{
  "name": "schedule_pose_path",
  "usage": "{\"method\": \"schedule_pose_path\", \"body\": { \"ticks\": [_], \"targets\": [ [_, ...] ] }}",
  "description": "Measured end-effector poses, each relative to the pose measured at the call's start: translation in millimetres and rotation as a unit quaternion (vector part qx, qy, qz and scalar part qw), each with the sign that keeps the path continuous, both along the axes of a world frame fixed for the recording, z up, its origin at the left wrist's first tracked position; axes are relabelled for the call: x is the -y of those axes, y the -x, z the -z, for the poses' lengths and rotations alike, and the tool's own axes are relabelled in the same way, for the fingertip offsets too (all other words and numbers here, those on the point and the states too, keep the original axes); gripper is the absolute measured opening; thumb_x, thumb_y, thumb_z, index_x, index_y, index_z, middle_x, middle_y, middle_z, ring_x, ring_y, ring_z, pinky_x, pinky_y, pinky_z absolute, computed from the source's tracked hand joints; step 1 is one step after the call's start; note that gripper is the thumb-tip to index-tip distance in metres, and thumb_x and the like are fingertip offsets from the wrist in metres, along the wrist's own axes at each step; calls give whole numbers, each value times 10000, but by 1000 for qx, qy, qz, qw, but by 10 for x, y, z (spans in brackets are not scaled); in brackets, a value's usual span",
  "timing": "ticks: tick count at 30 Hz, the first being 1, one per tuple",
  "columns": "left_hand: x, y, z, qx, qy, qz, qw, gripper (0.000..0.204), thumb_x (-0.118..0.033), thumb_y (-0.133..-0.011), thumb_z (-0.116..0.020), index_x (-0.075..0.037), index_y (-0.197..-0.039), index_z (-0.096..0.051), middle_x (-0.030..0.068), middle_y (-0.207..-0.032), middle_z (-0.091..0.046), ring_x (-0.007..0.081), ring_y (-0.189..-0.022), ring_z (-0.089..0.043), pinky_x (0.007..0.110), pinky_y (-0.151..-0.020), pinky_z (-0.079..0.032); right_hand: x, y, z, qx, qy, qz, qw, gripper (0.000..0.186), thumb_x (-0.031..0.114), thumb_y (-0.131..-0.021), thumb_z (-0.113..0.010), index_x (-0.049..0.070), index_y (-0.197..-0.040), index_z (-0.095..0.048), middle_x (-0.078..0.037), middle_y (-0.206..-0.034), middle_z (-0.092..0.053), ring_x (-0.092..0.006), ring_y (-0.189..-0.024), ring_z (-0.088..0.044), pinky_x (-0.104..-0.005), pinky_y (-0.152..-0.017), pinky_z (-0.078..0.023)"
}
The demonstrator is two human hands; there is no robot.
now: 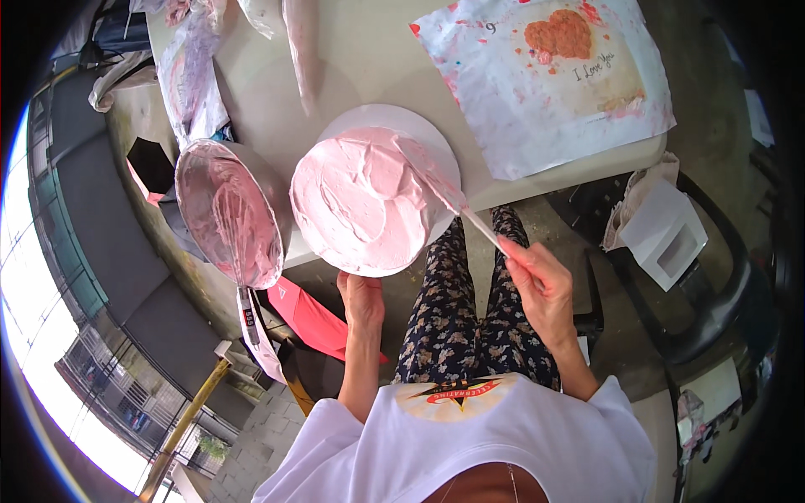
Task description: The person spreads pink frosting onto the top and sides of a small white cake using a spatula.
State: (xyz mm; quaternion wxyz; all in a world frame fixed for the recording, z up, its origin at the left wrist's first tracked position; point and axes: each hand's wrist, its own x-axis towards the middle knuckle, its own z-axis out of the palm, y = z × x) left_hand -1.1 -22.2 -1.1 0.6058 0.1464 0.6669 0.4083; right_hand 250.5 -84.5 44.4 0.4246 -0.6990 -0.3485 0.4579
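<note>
A round cake (360,197) coated in pink frosting stands on a white turntable (436,142) at the table's near edge. My right hand (537,285) grips a long palette knife (440,189) whose frosting-smeared blade lies across the cake's top right side. My left hand (362,298) reaches up under the near rim of the turntable and touches it from below. To the left of the cake sits a metal mixing bowl (226,210) lined with pink frosting, with a whisk (239,260) resting in it, handle hanging over the near rim.
A stained sheet of paper (545,80) with an orange heart lies at the table's back right. Piping bags and plastic wrap (197,75) lie at the back left. A black chair with a white box (667,235) stands on the right. My patterned trousers are below the table edge.
</note>
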Motion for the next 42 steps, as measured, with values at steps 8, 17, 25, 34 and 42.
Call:
{"method": "schedule_pose_path", "body": {
  "ticks": [8, 17, 25, 34, 42],
  "targets": [
    [4, 15, 21, 7, 6, 10, 1000, 399, -78, -796, -625, -4, -1156, -470, 57, -1137, -564, 169, -1026, -563, 303, -886, -472, 458, -67, -96, -25, 16, -14, 999, 299, -46, -785, -581, 53, -1064, -627, -20, -623, -439, -98, -536, -398, -232, -471, -317],
    [2, 17, 53, 9, -12, 19, 1000, 400, -101, -809, -618, -4, -1167, -466, 64, -1144, -561, 180, -1033, -560, 314, -885, -474, -152, -620, -145, 57, -33, -66, 996, 265, -51, -788, -568, 43, -1028, -629, -40, -633, -478, -111, -531, -405, -230, -483, -326],
    [6, 10, 28, -5, -9, 12, 1000, 403, -117, -812, -624, -4, -1167, -469, 60, -1150, -558, 176, -1041, -554, 318, -898, -468, -766, -739, -10, 58, -83, -168, 981, 216, -23, -806, -558, 51, -994, -637, -65, -649, -485, -148, -554, -446, -269, -515, -368],
    [21, 23, 19, 16, -13, 4, 1000, 421, -100, -809, -623, -1, -1182, -454, 63, -1165, -546, 181, -1055, -544, 320, -912, -458, 10, -853, -165, 30, -9, -137, 990, 244, -58, -778, -564, 46, -984, -643, -27, -597, -411, -108, -524, -384, -246, -466, -294],
    [11, 21, 28, 6, -4, 17, 1000, 446, -120, -807, -626, 0, -1194, -439, 61, -1163, -545, 173, -1050, -547, 306, -897, -463, -508, -764, 104, 57, -110, -72, 990, 221, -45, -802, -546, 23, -995, -628, -49, -640, -505, -105, -571, -462, -261, -496, -359]
  ]
}}
